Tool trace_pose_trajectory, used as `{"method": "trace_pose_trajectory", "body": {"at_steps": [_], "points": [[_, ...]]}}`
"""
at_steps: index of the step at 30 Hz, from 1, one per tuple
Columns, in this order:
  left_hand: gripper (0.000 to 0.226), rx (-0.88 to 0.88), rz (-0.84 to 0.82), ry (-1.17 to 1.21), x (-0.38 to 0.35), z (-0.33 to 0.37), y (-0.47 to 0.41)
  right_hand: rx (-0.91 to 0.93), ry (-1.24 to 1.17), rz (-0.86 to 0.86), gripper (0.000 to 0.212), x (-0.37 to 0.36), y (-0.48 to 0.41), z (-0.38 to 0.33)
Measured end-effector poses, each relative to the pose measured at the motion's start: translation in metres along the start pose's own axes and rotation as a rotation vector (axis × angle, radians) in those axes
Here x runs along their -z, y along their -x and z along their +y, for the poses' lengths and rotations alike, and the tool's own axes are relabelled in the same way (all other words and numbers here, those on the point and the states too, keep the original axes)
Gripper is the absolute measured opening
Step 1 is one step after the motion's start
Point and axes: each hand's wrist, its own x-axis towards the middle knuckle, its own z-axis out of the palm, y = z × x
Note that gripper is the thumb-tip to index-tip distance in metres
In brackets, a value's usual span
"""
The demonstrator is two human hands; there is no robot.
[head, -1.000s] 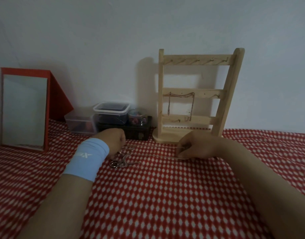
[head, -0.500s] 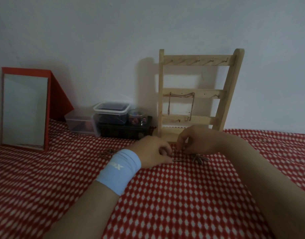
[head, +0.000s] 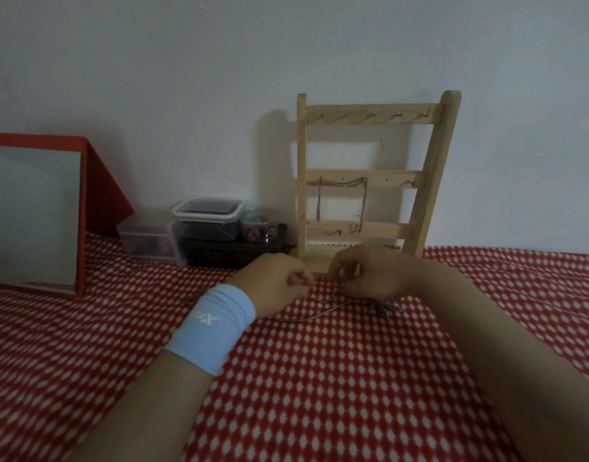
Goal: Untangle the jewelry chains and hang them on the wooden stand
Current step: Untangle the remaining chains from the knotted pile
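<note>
One wooden stand (head: 376,181), upright at the far edge of the red-and-white patterned cloth (head: 319,395) and close against the wall, carried three cross rails; five small hooks could be counted on the top rail, while the hooks on the two lower rails were too dim to count. One hung chain (head: 342,185), dark gold in tone, was draped from the middle rail, with both ends hanging down toward the bottom rail. One silver chain (head: 314,316) lay slack on the cloth just in front of the stand's base, running between the two hands, with a small cluster of pendant pieces (head: 384,310) at its right end, touching the cloth. Left hand (head: 276,285): one, fingers curled and tips pressed together, pinching a strand of the silver chain. Right hand (head: 369,275): one, fingers curled, thumb and forefinger pinching a thin strand of the same chain just above the cloth. One light blue wristband (head: 213,328) sat on the left wrist, bearing a white logo with an X-like mark; no further letters could be read. A small dark piece (head: 190,300) showed on the cloth just left of the wristband, too dim to identify. Toward the far left edge of the cloth stood one red-framed mirror (head: 36,215), tilted back. Between the mirror and the stand were two clear plastic tubs, a low tub (head: 146,241) on the cloth and a lidded tub (head: 206,216) stacked on one dark box (head: 233,251), plus one small round jar (head: 258,225) on that box.
</note>
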Motion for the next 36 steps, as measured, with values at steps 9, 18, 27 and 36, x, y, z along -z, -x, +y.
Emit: {"method": "trace_pose_trajectory", "body": {"at_steps": [9, 18, 27, 36], "points": [[0.010, -0.137, 0.181, -0.015, -0.033, -0.005, -0.006, 0.073, 0.070, 0.109, 0.007, -0.016, -0.007, -0.003], [0.011, 0.033, 0.133, 0.526, -0.013, -0.008, -0.007, 0.153, -0.427, 0.315, 0.003, -0.018, -0.004, -0.014], [0.012, -0.014, 0.248, 0.519, -0.004, -0.017, -0.003, 0.117, -0.577, 0.306, 0.004, -0.019, -0.006, -0.017], [0.010, 0.108, 0.165, 0.586, 0.000, -0.011, -0.003, 0.139, -0.518, 0.397, 0.004, -0.021, -0.007, -0.018]]}}
